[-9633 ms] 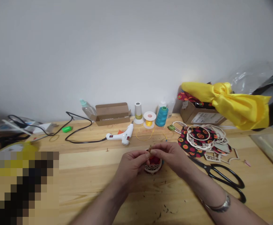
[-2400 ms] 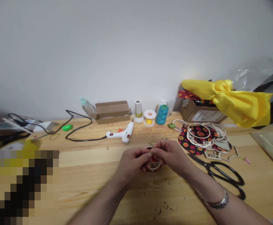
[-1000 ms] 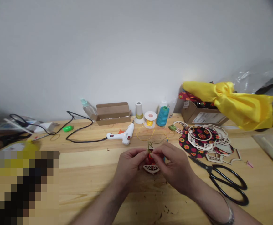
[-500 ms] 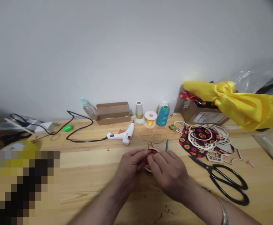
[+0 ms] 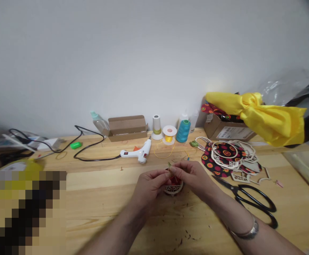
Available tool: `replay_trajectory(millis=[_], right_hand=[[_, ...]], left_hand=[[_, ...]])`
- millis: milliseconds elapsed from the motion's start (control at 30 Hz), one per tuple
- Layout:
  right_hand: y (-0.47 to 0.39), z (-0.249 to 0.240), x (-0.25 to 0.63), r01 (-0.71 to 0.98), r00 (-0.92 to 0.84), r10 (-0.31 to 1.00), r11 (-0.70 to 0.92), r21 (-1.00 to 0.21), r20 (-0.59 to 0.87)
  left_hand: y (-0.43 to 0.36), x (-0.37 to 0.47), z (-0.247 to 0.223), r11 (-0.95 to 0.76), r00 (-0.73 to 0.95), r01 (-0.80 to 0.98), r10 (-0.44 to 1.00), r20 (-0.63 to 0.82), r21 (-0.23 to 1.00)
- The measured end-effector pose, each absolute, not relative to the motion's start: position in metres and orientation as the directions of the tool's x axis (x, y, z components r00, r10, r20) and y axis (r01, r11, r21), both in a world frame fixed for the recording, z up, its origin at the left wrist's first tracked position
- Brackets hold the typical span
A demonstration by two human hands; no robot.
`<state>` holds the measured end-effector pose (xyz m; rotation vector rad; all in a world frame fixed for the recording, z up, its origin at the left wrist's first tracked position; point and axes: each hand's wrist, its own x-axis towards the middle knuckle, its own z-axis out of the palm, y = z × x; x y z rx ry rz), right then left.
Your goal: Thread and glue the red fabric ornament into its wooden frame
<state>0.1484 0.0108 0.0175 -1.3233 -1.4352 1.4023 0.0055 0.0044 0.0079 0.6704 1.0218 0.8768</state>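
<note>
A round ornament [image 5: 173,188], red inside with a pale fretwork rim, is at the middle of the wooden table, partly covered by my fingers. My left hand [image 5: 150,184] is closed at its left upper edge, with thumb and forefinger pinched. From the right, my right hand [image 5: 190,177] pinches at the ornament's top, its fingertips meeting those of my left hand. A bit of green cord [image 5: 169,164] shows just above the fingertips. How the cord runs between the fingers is too small to make out.
Black scissors [image 5: 250,198] lie right of my right hand, beside fretwork frames and patterned fabric [image 5: 209,159]. A white glue gun [image 5: 135,154] lies beyond my left hand. Thread spools [image 5: 183,131], an open cardboard box [image 5: 128,132] and a yellow-wrapped bundle [image 5: 271,117] line the back.
My right hand has risen to the ornament's top and turned, uncovering its lower fretwork. My left hand has barely moved. The view has shifted slightly.
</note>
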Motion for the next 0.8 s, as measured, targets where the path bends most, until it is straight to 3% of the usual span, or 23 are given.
replay_trajectory(millis=[133,233,367,433,533,800], right_hand=[[0.013,0.016,0.15,0.122,-0.168,0.973,-0.141,-0.982,-0.16],[0.01,0.019,0.153,0.265,-0.133,0.99,0.002,-0.964,-0.035],[0.0,0.026,0.153,0.634,-0.09,0.951,0.285,-0.719,0.297],[-0.005,0.027,0.151,0.726,-0.147,0.916,0.356,-0.589,0.373],[-0.008,0.024,0.15,0.759,-0.209,0.875,0.427,-0.491,0.437],[-0.009,0.019,0.147,0.78,-0.238,0.783,0.507,-0.368,0.575]], left_hand=[[0.005,0.005,0.007,0.508,0.234,-0.281,0.859,-0.455,0.814],[0.006,0.005,0.011,0.501,0.215,-0.301,0.865,-0.454,0.811],[0.007,0.005,0.015,0.48,0.201,-0.379,0.877,-0.436,0.791],[0.007,0.005,0.015,0.464,0.18,-0.421,0.885,-0.429,0.78],[0.007,0.005,0.015,0.449,0.154,-0.444,0.89,-0.428,0.775],[0.007,0.007,0.018,0.451,0.15,-0.419,0.891,-0.429,0.788]])
